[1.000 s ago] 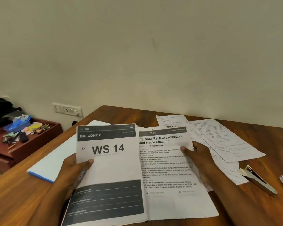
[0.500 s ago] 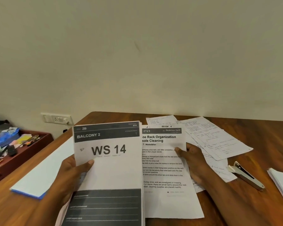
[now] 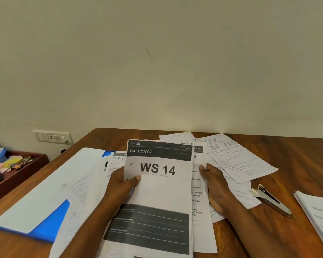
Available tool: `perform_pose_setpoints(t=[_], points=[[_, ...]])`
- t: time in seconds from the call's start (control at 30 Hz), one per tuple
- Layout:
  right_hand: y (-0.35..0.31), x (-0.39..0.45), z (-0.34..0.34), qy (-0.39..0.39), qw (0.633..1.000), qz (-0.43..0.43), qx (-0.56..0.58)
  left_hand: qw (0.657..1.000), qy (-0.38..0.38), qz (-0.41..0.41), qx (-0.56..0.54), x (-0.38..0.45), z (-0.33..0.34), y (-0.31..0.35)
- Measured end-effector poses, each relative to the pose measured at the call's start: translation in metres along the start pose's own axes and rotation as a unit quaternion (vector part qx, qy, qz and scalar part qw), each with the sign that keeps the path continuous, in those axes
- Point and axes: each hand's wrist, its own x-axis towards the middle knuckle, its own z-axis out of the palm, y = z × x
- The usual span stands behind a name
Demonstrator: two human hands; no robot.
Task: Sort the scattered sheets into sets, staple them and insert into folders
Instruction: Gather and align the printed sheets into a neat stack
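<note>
While held upright above table point(image 3: 296, 164), printed sheets point(image 3: 158, 189) sit between both hands. Left hand point(image 3: 122, 185) pinches stack, thumb on front face. Right hand point(image 3: 213, 185) curls round rear sheet edge. Paper likely light, limp, slippery: grip at side margins, square edges first. Stapler point(image 3: 271, 201) lies right; blue folder point(image 3: 50, 216) left.

My left hand point(image 3: 124, 185) hides its fingers behind the WS 14 sheet point(image 3: 157, 192), which covers most of the printed page point(image 3: 199, 192) beneath, while the stack point(image 3: 319, 218) at right is cut off and the handwritten notes point(image 3: 233, 157) are illegible.
</note>
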Motion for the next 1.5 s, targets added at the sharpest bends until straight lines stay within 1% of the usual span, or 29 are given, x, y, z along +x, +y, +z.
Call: perform_pose_setpoints(t=[0.2,0.37,0.47,0.67,0.8,0.93,1.03,1.2,1.3,1.4,1.5], points=[[0.0,0.0,0.001,-0.012,1.0,-0.004,0.0,1.0,0.017,0.007,0.024,-0.006,0.009,-0.002],[-0.001,-0.002,0.005,-0.025,0.999,-0.025,-0.027,1.0,0.022,0.011,0.015,-0.012,0.015,0.0],[0.001,-0.003,0.005,-0.021,0.999,-0.036,-0.024,0.999,0.029,0.015,0.017,-0.013,0.017,0.0],[0.006,-0.001,0.007,0.024,0.998,-0.052,-0.006,0.999,0.034,0.004,0.016,-0.016,0.023,0.001],[0.002,-0.003,0.01,0.001,0.997,-0.073,-0.017,0.999,0.032,0.008,0.016,-0.019,0.027,0.003],[0.004,0.0,0.007,-0.038,0.997,-0.052,-0.053,0.999,0.04,0.007,0.006,-0.021,0.032,0.003],[0.005,0.001,0.005,-0.036,0.996,-0.038,-0.066,0.999,0.048,0.002,0.007,-0.023,0.035,0.004],[0.007,0.003,0.004,-0.03,0.994,-0.046,-0.096,0.999,0.053,-0.01,0.003,-0.027,0.039,0.008],[0.007,0.006,0.002,-0.022,0.993,-0.045,-0.108,0.999,0.05,-0.001,-0.014,-0.03,0.04,0.011],[0.008,0.007,0.002,-0.026,0.993,-0.041,-0.109,0.998,0.036,-0.025,-0.048,-0.027,0.037,0.011],[0.009,0.009,0.0,-0.022,0.993,-0.04,-0.109,0.993,0.004,-0.083,-0.079,-0.022,0.031,0.01]])
